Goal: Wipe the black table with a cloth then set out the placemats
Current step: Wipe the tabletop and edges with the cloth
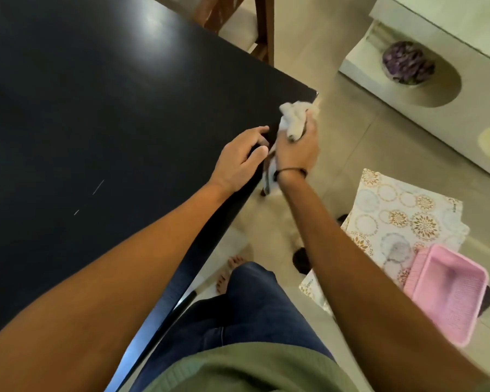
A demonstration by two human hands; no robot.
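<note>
Right hand (296, 149) grips a bunched white cloth (292, 118) at the black table (96, 108) corner edge; left hand (242, 158) rests there, fingers loosely spread. The cloth looks soft, light, best held wadded. Patterned placemats (402, 219), seemingly thin and flexible, lie stacked low beside the table under a pink tray (447, 292).

Green top (246, 372), jeans (255, 306), black wristband (290, 171)

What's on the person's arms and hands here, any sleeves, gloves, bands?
Both forearms are bare, with no sleeves in view and no gloves on the left hand or the right hand. The right wrist carries a thin black band. No rings or watch are visible.
</note>
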